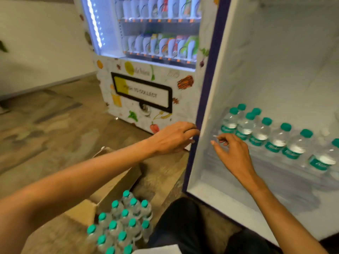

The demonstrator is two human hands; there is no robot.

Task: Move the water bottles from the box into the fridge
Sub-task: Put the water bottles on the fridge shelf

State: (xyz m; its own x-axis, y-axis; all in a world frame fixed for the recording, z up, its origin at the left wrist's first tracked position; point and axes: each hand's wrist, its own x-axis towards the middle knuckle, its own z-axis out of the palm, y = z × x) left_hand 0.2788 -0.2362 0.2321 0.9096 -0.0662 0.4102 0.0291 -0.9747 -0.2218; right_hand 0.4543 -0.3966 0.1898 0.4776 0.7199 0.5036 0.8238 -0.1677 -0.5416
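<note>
Left hand [174, 137] touched the fridge [275, 61] edge, fingers relaxed; right hand [233, 153] hovered loose, empty, beside shelved water bottles [260, 133].

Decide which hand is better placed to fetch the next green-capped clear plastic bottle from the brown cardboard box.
Left, probably. The left hand sits at the purple edge of the white fridge, its forearm close by the brown cardboard box of green-capped bottles; the right hand reaches inside.

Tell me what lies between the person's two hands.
In the head view, the fridge's dark front edge and white inner wall: left hand outside it, right hand inside, near the shelved bottles.
</note>
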